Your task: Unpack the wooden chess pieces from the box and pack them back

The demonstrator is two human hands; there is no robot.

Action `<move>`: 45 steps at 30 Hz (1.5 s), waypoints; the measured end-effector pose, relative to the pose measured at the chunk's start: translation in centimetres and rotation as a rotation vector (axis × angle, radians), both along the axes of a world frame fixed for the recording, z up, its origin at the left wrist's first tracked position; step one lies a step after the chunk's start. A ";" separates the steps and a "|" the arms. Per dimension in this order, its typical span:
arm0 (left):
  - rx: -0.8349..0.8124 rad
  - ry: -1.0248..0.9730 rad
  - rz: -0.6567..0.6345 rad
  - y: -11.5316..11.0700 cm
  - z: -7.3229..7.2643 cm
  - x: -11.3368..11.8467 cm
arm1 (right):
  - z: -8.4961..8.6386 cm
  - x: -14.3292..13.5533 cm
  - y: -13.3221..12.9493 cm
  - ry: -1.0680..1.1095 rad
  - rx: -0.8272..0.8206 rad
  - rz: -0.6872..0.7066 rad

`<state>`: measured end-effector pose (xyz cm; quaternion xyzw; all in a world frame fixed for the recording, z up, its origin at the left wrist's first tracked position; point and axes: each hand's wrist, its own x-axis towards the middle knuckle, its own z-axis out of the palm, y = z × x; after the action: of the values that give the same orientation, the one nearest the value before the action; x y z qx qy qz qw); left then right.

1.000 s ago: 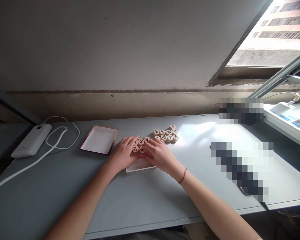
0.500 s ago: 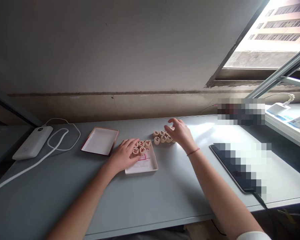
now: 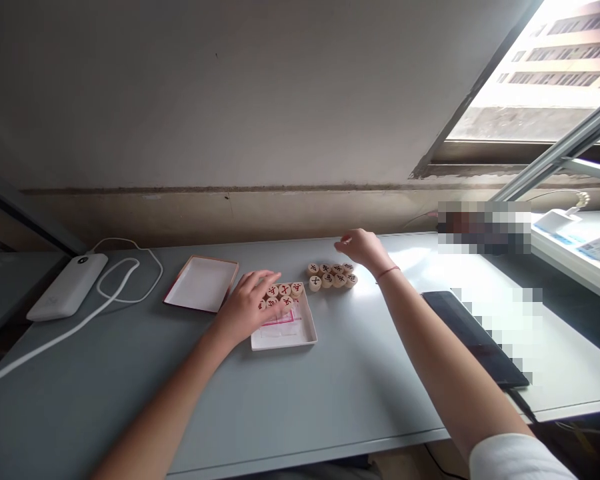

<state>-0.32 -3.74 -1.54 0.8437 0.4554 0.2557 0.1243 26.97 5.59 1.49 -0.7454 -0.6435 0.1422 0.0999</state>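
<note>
Round wooden xiangqi pieces with red characters sit in rows in the far part of a shallow white box. Over the left side of this group is my left hand, its fingers and thumb spread apart around the pieces and partly hiding them. To the right of the box, xiangqi pieces with black characters stand on the desk in two rows. Just behind and above them is my right hand, apart from the pieces. Its fingers are curled together, and no piece shows in them.
The box lid lies upturned on the grey desk to the left. Farther left are a white power bank and its looped white cable. A dark tablet lies beneath my right forearm's right side. The wall stands behind.
My right hand has left the black piece at the back row's right end and moved up and away. My left hand's fingers have spread wider over the red pieces.
</note>
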 end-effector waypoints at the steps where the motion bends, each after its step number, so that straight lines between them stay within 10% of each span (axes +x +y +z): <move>1: 0.011 -0.023 -0.002 0.0 0.4 0.2 | 0.4 -0.5 -1.0 0.114 0.068 0.039; 9: -0.010 -0.133 -0.120 -0.6 1.6 3.6 | 1.4 -4.8 -9.1 0.892 -0.158 0.427; 20: 0.017 -0.096 -0.119 -1.1 -0.5 3.9 | -1.2 -2.6 -8.6 1.092 -0.052 0.221; 31: 0.162 0.129 -0.129 -0.4 -1.3 4.0 | -1.7 -3.4 -9.5 0.870 0.050 0.371; 38: 0.134 0.085 -0.044 -0.8 1.2 1.5 | -2.3 -5.4 -10.9 0.456 0.194 0.580; 45: 0.024 0.253 -0.271 -4.0 1.3 -0.5 | -3.3 -6.6 -11.1 0.166 0.264 0.586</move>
<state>-0.86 -7.73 -0.28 0.9241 0.3465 0.1341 0.0891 20.42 -5.49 -1.78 -0.4952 -0.8331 0.1405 0.2023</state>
